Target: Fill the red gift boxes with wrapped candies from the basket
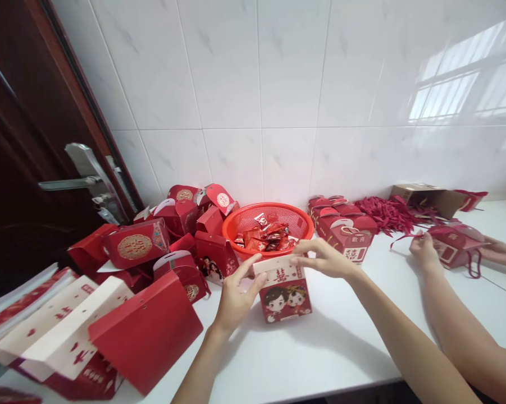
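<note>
A red and cream candy box [287, 306] with two cartoon figures on its front stands on the white table in front of me. My left hand [239, 290] pinches its upper left edge between thumb and fingers. At the upper right corner, my right hand [326, 258] has its thumb and fingertips closed on the cream top. Just behind the box is a red plastic basket [269, 209] with wrapped candies [263, 238] in it. My fingers partly cover the box's top edge.
Assorted red boxes [135, 247] are heaped on the left, with flat cartons [147, 331] nearer me. Filled-out boxes [345, 233] and red ribbons [383, 213] lie to the right. Another person's hands [425, 252] hold a red box [455, 244]. A door handle [73, 183] juts out at left.
</note>
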A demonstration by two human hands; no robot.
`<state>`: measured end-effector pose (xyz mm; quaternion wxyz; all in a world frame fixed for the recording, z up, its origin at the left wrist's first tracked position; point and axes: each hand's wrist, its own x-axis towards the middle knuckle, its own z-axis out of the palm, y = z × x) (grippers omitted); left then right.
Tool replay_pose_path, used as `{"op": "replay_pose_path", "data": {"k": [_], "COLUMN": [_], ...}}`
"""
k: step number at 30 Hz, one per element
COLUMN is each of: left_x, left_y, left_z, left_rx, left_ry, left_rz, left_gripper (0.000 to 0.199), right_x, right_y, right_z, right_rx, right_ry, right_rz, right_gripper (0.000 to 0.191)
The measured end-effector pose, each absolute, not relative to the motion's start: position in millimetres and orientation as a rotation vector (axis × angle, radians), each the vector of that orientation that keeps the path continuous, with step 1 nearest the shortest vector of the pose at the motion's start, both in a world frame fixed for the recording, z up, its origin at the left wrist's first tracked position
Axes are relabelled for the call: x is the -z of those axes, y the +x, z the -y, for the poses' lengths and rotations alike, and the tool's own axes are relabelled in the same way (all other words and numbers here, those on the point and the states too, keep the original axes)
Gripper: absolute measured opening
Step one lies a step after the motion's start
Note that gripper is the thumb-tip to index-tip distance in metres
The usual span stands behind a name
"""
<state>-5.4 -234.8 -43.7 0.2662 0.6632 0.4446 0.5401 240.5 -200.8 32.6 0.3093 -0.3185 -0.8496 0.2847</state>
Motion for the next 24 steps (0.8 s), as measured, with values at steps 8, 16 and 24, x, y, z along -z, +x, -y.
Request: {"op": "replay_pose_path", "data": {"k": [8, 16, 24], "left_x": [45.4, 73.0, 73.9], "left_y": [-7.4, -10.7, -18.8], "left_z": [268.5, 295.7, 300.1], "left_rx": [-1.530, -1.243, -1.346], "left_ry": [1.884, 1.943, 2.019], "left_rz": [-1.172, -1.198, -1.223], "left_gripper": [0.019, 0.022, 0.017], "right_x": [-107.8, -77.4, -31.1], "right_y": [331.3, 385.9, 385.8], "right_z": [243.0, 208.3, 183.0], "right_rx": [0.134, 0.297, 0.063], "right_ry": [-1.198, -1.926, -2.153], "right_rz": [1.198, 1.189, 1.211], "right_gripper": [0.023, 0.021, 0.021]}}
